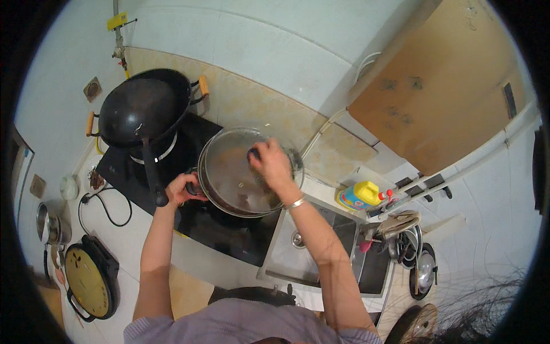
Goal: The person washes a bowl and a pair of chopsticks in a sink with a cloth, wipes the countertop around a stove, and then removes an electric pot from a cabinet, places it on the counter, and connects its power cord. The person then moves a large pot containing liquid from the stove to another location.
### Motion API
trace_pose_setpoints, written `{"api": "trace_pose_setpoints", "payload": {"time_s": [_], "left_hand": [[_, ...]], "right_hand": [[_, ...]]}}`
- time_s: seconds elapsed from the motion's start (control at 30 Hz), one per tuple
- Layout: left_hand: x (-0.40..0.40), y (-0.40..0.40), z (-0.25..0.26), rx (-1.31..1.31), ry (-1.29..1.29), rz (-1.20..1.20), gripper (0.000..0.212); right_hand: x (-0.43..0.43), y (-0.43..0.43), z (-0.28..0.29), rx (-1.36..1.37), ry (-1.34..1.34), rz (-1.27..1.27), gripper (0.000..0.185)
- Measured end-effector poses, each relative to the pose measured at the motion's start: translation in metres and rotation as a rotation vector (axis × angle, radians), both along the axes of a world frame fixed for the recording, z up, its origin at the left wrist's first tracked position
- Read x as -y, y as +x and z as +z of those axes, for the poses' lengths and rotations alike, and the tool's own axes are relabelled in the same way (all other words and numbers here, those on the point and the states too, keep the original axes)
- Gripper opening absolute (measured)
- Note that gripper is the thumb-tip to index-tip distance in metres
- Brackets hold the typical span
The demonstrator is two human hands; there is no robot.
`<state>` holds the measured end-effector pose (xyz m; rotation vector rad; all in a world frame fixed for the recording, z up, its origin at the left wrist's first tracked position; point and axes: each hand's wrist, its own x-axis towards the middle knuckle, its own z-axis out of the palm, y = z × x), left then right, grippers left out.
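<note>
A pot (209, 198) stands on the right side of the black glass cooktop (245, 245). Over its mouth is a fogged glass lid (227, 172) with a metal rim; brownish contents show dimly through it. The lid looks shifted a little, but I cannot tell whether it is lifted off the rim. My right hand (273, 165), a bracelet at its wrist, grips the lid's dark knob (253, 153) from above. On the pot's left side, my left hand (182, 190) is closed around the dark side handle (192, 185). The pot's far-right part is partly hidden by my right hand.
A black wok (142, 109) with wooden side handles sits on the left burner, its long handle (154, 180) reaching close to my left wrist. Right of the cooktop is a steel sink (283, 266); behind it stands a yellow bottle (361, 195). An electric griddle (88, 281) lies at left.
</note>
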<state>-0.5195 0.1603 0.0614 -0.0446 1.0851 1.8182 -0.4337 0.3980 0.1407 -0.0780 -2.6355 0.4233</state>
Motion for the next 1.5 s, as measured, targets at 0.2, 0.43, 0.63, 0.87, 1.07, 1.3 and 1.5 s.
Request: {"api": "trace_pose_setpoints", "payload": {"time_s": [0.2,0.43,0.63,0.87,1.07,1.3,1.5], "left_hand": [[-0.001,-0.017,-0.021,0.113,0.090,-0.132,0.030],[-0.010,0.007,0.005,-0.002,0.097,-0.010,0.037],[-0.007,0.026,-0.006,-0.015,0.083,0.115,0.029],[-0.009,0.053,-0.008,0.064,0.035,0.203,0.033],[-0.027,0.086,0.015,-0.006,0.192,-0.064,0.038],[-0.053,0.160,0.032,0.045,0.147,-0.256,0.037],[-0.061,0.247,0.048,0.035,0.113,-0.545,0.040]], "right_hand": [[-0.040,0.037,0.064,-0.262,-0.163,-0.031,0.020],[-0.068,0.097,0.066,-0.242,-0.115,-0.191,0.019],[-0.075,0.139,0.045,-0.111,-0.026,-0.233,0.020],[-0.049,0.147,0.037,-0.015,-0.021,-0.244,0.021],[-0.023,0.165,0.048,-0.002,0.010,-0.197,0.023],[0.000,0.239,0.053,-0.028,0.044,-0.281,0.022],[0.036,0.357,0.060,-0.045,0.064,-0.522,0.023]]}}
